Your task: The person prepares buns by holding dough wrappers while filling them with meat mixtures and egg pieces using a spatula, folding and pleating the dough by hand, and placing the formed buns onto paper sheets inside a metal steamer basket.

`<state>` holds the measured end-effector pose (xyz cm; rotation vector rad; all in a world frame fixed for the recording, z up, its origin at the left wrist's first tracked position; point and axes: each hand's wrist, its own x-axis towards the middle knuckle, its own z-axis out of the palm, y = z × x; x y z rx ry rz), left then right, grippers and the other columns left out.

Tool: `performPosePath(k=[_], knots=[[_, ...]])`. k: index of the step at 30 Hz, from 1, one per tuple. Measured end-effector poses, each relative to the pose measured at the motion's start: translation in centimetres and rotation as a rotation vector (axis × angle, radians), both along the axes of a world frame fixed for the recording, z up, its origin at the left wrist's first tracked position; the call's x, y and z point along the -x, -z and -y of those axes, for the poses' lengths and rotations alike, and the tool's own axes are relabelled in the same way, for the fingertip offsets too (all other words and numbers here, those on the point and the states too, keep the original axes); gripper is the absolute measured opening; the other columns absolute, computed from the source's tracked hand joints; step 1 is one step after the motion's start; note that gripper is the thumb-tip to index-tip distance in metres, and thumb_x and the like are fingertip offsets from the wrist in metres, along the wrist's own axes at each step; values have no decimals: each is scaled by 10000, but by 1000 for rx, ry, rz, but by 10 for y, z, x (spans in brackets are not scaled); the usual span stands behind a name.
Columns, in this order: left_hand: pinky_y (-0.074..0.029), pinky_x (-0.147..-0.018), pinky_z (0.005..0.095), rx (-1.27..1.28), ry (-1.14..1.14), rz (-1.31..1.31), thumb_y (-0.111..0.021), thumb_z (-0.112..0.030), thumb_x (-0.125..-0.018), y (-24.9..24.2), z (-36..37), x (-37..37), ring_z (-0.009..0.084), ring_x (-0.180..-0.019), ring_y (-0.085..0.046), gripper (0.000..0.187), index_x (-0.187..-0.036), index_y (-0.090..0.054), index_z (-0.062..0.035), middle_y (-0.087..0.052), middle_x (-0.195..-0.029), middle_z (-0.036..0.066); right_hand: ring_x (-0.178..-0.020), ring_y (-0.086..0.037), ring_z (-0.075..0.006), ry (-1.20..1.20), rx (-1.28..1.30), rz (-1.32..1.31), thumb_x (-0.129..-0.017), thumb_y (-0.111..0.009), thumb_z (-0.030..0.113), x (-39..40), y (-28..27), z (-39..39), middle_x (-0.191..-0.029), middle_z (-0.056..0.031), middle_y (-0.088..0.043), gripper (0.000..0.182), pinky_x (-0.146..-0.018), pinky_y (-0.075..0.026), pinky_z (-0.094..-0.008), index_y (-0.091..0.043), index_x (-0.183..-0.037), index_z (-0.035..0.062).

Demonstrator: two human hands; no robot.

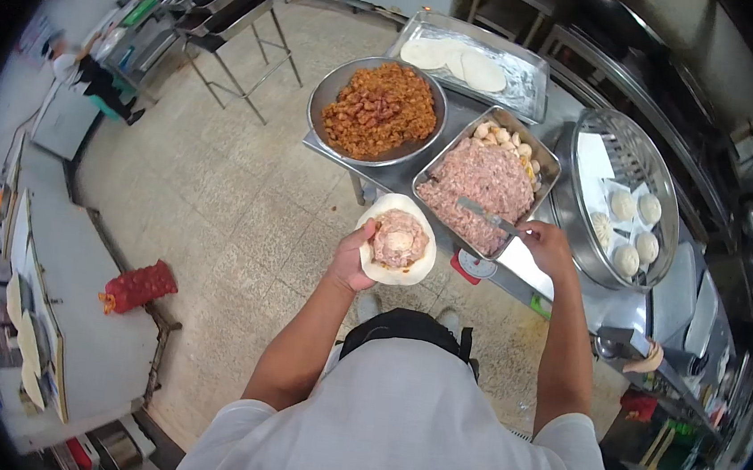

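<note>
At the centre of the frame, the left hand (352, 258) cupped a dough round (397, 239) heaped with meat. Just right, the right hand (544, 247) gripped a spatula (486, 214) resting in the tray of minced filling (481, 181); a steamer (623, 196) stood at right.

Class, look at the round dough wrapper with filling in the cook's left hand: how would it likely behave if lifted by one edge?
The dough wrapper is thin and curves over the left hand, so probably floppy. The meat filling mounded at its centre would likely make it sag or tear.
</note>
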<state>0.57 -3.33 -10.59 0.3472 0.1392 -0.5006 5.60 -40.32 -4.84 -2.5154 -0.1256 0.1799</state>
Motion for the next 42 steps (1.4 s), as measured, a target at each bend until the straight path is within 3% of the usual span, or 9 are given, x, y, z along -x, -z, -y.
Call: performPosePath(k=[3, 6, 8, 11, 17, 26, 31, 34, 42], knots=[[-432, -1089, 520, 64, -1, 22, -625, -375, -948, 3, 16, -4, 354, -1265, -555, 626, -1422, -438, -11, -551, -1382, 191, -619, -604, -216, 61, -134, -18, -856, -694, 117, -3, -12, 7, -721, -159, -655, 155, -613, -474, -354, -737, -995, 63], [-434, -1083, 532, 33, 12, 15, -624, -415, -941, 2, 33, -7, 373, -1265, -550, 656, -1420, -438, -9, -545, -1384, 206, -691, -648, -253, 56, -51, 9, -870, -671, 119, 0, -15, 21, -809, -157, -687, 155, -642, -497, -383, -727, -1005, 68], [-425, -1084, 555, 22, -2, -25, -623, -440, -932, 2, 45, -2, 397, -1269, -540, 682, -1422, -434, -3, -537, -1385, 227, -794, -679, -300, -149, 232, 331, -894, -609, 133, -5, -12, 24, -885, -152, -686, 151, -680, -520, -431, -707, -993, 75], [-397, -1097, 571, -16, -102, 5, -653, -420, -919, 3, 55, 13, 400, -1296, -515, 693, -1437, -434, -15, -512, -1419, 220, -882, -676, -337, -239, 359, 246, -902, -546, 132, -9, -14, 9, -930, -144, -670, 165, -718, -531, -470, -685, -979, 88], [-396, -1101, 564, 92, -119, -35, -607, -380, -937, 16, 53, 37, 404, -1285, -524, 634, -1425, -446, -8, -524, -1408, 222, -836, -675, -353, -369, 237, 256, -865, -554, 104, -4, 12, 5, -924, -131, -660, 166, -724, -537, -470, -682, -970, 82], [-425, -1087, 539, -34, -96, -105, -581, -333, -961, 24, 44, 32, 381, -1257, -555, 557, -1397, -471, -3, -558, -1373, 211, -810, -672, -374, -278, 219, 114, -840, -603, 109, 19, -5, 1, -856, -158, -680, 153, -718, -530, -489, -696, -957, 76], [-436, -1078, 536, 19, -40, -152, -559, -356, -975, 16, 42, 16, 373, -1241, -571, 547, -1387, -480, -4, -575, -1352, 207, -819, -675, -374, -108, -12, -66, -848, -621, 143, 24, -9, 7, -894, -161, -705, 152, -719, -533, -483, -715, -961, 104], [-412, -1094, 558, -26, 11, -206, -544, -372, -973, 21, 40, 11, 392, -1254, -555, 565, -1396, -471, -5, -555, -1371, 220, -818, -677, -369, -101, 101, 138, -852, -628, 161, 28, -8, 2, -896, -157, -706, 150, -710, -532, -478, -716, -962, 113], [-449, -1064, 538, -80, 136, -83, -536, -358, -984, 30, 36, 9, 368, -1224, -584, 527, -1378, -497, -10, -584, -1337, 204, -816, -676, -364, -107, 290, 85, -855, -634, 158, 42, -20, -16, -887, -148, -704, 131, -698, -529, -462, -712, -941, 98]])
